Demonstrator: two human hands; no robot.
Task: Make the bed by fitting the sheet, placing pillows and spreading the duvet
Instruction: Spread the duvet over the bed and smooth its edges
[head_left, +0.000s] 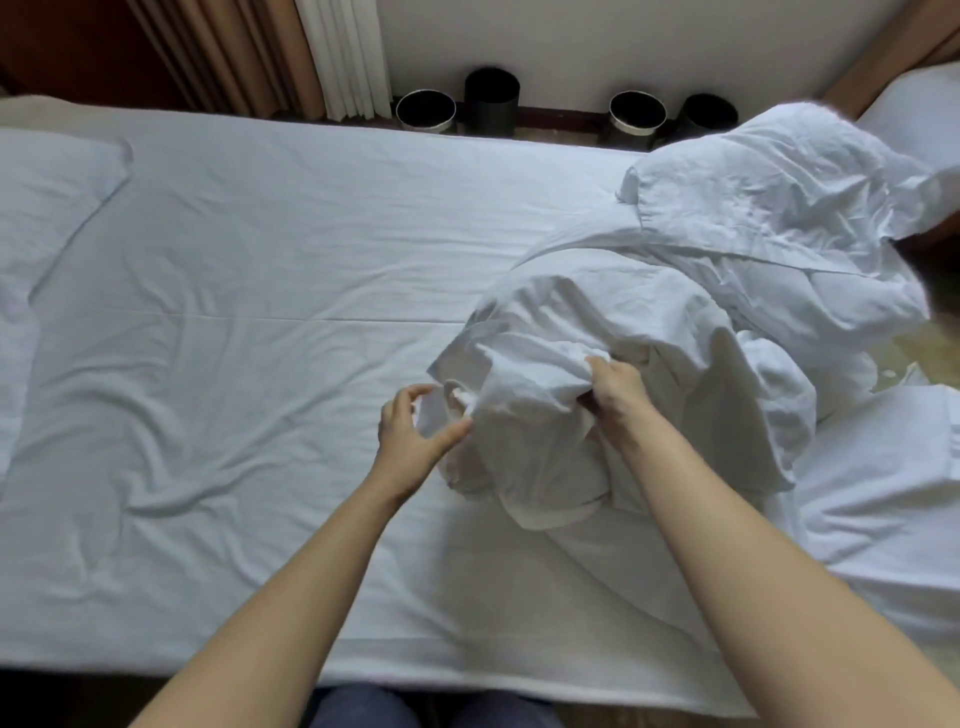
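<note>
**Desk:** What did the hands have hold of?

**Photographer:** The right hand (618, 395) was clenched on a bunch of the white duvet (649, 312), its fingers buried in the cloth. The left hand (415, 431), just beside it, was half curled, with thumb and fingers closing round a loose fold at the duvet's near edge.

**Desk:** And where did the duvet lie?

**Photographer:** It was heaped and crumpled on the right part of the bed and spilled over the right end. What looked like a rumpled pillow (779, 176) sat on the far side of the heap.

**Desk:** The bed itself?

**Photographer:** A white sheet (234, 312) covered the mattress. It was creased, with one straight fold line running across it. Another pillow (47, 197) lay at the left end.

**Desk:** The room?

**Photographer:** Four round dark bins (492, 98) stood in a row on the floor against the pale wall (597, 47) beyond the bed. Tan curtains (234, 52) and a white curtain (343, 57) hung at the far left. A patch of patterned floor (914, 353) showed to the right of the heap. The person's dark trousers (363, 712) showed at the bottom edge.
</note>
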